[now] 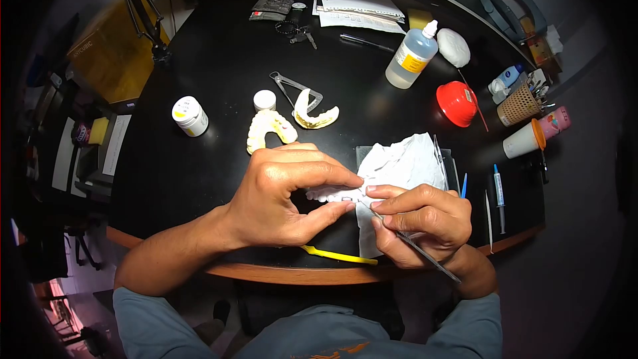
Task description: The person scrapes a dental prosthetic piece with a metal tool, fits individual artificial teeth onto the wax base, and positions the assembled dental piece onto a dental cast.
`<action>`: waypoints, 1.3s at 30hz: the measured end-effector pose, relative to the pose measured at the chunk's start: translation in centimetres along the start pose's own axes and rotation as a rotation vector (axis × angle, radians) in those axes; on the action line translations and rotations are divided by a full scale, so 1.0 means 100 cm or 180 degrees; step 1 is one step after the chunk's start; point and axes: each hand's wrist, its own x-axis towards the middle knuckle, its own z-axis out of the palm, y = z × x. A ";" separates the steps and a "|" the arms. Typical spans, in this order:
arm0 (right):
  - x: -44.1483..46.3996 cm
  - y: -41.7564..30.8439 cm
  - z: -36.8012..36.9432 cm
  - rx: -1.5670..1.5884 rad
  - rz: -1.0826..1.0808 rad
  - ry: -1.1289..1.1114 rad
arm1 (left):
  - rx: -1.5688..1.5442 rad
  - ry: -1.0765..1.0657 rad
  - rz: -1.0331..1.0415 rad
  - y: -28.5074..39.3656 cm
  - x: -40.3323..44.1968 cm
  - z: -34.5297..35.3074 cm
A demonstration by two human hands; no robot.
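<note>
A white dental model (325,195) with a row of teeth is in front of me, partly hidden by my fingers. My left hand (286,189) curves round it, the thumb and index finger gripping it from both sides. Pinched in my right hand (425,219) is a thin metal dental instrument (428,257), its tip at the model's right end close to my left fingertips. Under and behind my right hand lies a crumpled white tissue (405,163). A yellow plastic handle (340,255) lies near the table's front edge.
Beyond my left hand are a dental cast (269,129), another cast (314,114), a caliper (299,86) and a white jar (190,117). A liquid bottle (412,56) and red bowl (457,103) stand back right. A syringe (499,196) and cup (522,141) are at right.
</note>
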 end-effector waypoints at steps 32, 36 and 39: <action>0.000 -0.001 -0.004 0.0516 0.0366 0.0108 | 0.0004 0.0002 -0.0008 -0.001 -0.002 0.004; 0.000 -0.003 -0.003 0.0367 0.0284 0.0103 | 0.0070 0.0003 -0.0153 -0.001 -0.004 0.005; 0.001 -0.009 0.001 0.0206 0.0199 0.0110 | -0.0112 0.0155 -0.0287 -0.001 -0.004 0.009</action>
